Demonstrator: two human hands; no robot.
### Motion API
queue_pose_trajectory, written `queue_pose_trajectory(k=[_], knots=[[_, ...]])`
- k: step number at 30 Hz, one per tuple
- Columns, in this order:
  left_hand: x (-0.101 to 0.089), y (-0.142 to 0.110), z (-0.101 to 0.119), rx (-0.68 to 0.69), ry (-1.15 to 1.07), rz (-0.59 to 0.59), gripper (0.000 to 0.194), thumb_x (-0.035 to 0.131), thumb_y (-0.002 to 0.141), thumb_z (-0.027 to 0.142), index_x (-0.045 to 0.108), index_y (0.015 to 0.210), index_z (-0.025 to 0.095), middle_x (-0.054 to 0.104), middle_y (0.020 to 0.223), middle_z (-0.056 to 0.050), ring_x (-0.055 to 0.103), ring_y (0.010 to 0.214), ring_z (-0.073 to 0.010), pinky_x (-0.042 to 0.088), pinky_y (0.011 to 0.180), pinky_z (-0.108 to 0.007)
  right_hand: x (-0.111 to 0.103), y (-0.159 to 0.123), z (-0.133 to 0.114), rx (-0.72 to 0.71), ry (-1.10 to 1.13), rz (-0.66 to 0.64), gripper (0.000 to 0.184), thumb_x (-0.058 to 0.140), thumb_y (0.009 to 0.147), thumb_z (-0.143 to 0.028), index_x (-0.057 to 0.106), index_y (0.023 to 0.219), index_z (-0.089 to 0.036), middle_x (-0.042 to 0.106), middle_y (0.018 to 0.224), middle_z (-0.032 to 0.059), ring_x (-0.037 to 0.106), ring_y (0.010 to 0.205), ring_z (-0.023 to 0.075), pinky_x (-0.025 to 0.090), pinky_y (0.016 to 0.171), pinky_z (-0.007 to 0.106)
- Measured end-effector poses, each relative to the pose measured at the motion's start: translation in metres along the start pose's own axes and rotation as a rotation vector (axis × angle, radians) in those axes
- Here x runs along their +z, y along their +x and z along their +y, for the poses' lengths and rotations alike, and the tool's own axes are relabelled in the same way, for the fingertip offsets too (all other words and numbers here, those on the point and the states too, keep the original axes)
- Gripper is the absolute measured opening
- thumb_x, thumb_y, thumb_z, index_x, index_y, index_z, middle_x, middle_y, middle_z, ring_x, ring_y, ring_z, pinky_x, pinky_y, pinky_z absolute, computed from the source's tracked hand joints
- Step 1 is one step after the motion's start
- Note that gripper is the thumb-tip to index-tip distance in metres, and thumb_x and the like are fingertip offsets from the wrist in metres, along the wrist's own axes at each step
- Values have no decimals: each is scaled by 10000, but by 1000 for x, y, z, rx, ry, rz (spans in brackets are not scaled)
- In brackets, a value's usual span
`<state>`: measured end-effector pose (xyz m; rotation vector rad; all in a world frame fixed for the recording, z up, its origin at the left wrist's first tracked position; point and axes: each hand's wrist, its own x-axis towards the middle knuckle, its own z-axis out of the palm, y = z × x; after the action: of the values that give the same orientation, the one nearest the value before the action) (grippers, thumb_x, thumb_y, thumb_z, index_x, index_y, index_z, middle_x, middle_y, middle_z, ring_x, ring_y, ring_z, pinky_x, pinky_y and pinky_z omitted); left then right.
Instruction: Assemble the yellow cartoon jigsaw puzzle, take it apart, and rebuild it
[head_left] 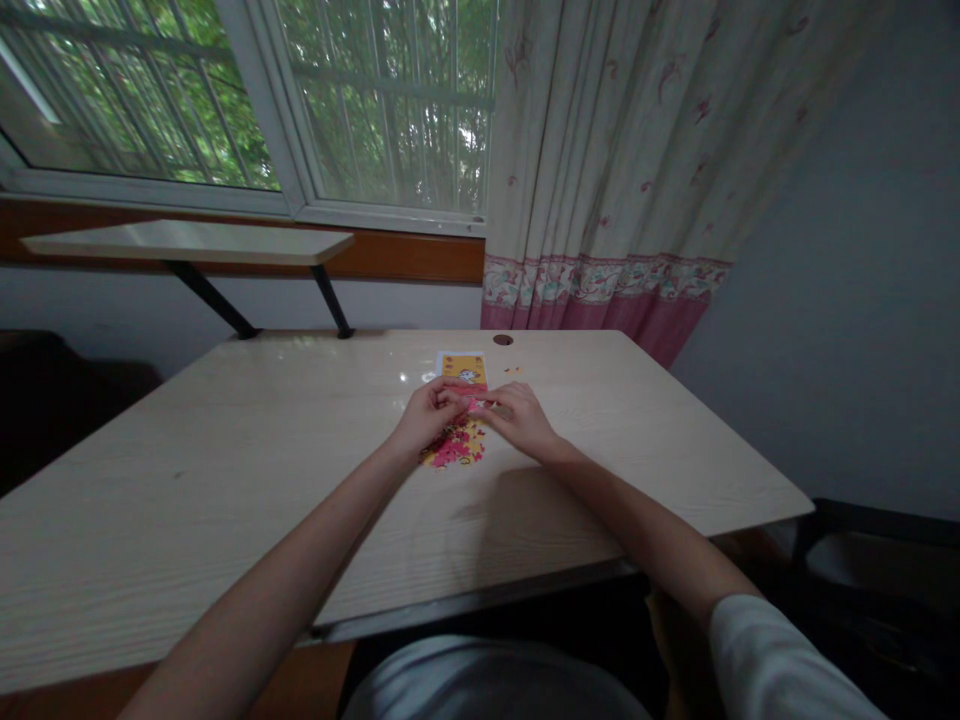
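Observation:
My left hand [426, 412] and my right hand [519, 417] meet over the middle of a pale wooden table [225, 480]. Both have their fingers curled together in a pinch, fingertips touching around a small pink piece that I cannot make out clearly. Under them lies a pile of pink and yellow puzzle pieces [454, 448]. Just beyond the hands sits an orange and yellow picture card [463, 368] with a small cartoon figure on it. A few tiny yellow bits [514, 370] lie to the card's right.
A round cable hole [502, 340] is at the table's far edge. A narrow shelf [187, 242] on black brackets hangs under the window at the back left. A flowered curtain [622, 180] hangs at the back right. A dark seat [877, 570] stands at the right.

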<state>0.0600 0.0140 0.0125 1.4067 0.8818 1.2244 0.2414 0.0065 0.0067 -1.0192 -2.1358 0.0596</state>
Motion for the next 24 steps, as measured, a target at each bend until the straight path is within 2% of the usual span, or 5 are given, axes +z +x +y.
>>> queue_pose_trajectory(k=[6, 13, 19, 24], knots=[[0, 1, 1, -3, 41, 6, 343, 713, 585, 325, 575, 845, 148, 550, 520, 50, 505, 482, -95, 403, 531, -231, -4, 0, 7, -21, 10, -14, 295, 569, 821, -433, 663, 998, -216, 673, 887, 49, 571, 862, 162, 368, 824, 303], [-12, 6, -11, 51, 113, 110, 239, 669, 631, 329, 596, 776, 153, 578, 628, 15, 509, 544, -100, 408, 539, -228, -18, -1, 25, 56, -39, 182, 248, 570, 825, -406, 675, 953, -220, 670, 879, 50, 560, 906, 188, 371, 853, 339], [-28, 13, -25, 66, 240, 164, 181, 623, 660, 285, 618, 779, 148, 597, 656, -11, 503, 557, -108, 382, 508, -214, -20, -3, 31, 68, -95, 139, 232, 546, 848, -384, 670, 997, -258, 658, 971, 51, 543, 974, 198, 354, 880, 374], [-34, 15, -31, 91, 278, 164, 166, 619, 658, 269, 630, 767, 144, 617, 679, -21, 522, 579, -120, 386, 535, -225, -19, -3, 32, 67, -66, 154, 229, 566, 834, -386, 672, 984, -249, 661, 954, 50, 547, 966, 192, 357, 881, 359]])
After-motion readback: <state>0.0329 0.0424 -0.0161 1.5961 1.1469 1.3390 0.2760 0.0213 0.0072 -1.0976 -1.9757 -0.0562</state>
